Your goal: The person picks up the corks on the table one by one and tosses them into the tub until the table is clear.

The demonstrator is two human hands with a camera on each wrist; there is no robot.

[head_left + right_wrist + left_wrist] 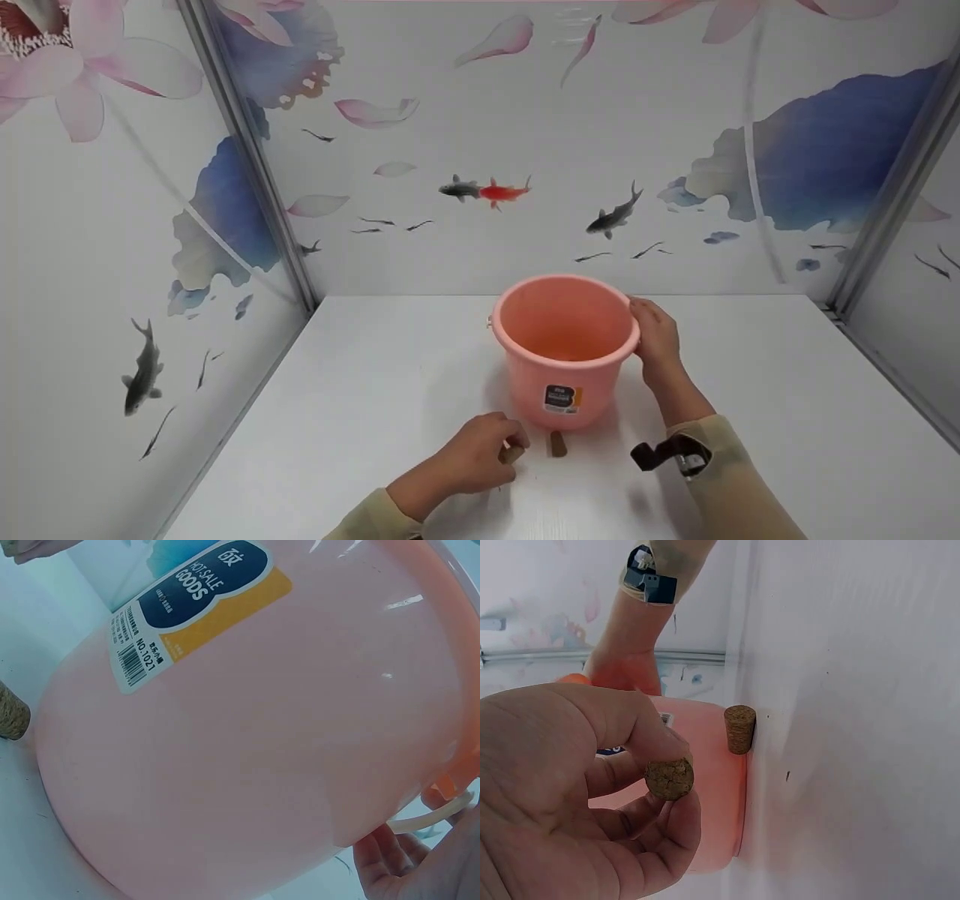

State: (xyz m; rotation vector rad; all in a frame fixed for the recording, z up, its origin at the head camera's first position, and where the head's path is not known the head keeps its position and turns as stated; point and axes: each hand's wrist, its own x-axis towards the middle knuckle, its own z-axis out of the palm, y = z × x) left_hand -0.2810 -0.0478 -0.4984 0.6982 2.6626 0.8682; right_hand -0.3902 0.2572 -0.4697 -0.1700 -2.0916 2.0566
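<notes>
A pink plastic bucket [525, 382] stands on the white table with its opening upward. My right hand [658, 341] grips its rim on the right side, beside the pale handle [427, 820]. Low in front of the bucket, my left hand [480, 454] pinches a cork stopper [669, 781] between thumb and fingers, its round end showing in the left wrist view. Another cork stopper [558, 444] is on the table by the bucket's base, just right of that hand. The bucket's floor is partly hidden behind its front wall.
White panels printed with fish and petals [450, 247] enclose the table [360, 390] at the back and both sides. Metal posts [259, 172] stand at the back corners. A label [187, 615] is stuck on the bucket's front.
</notes>
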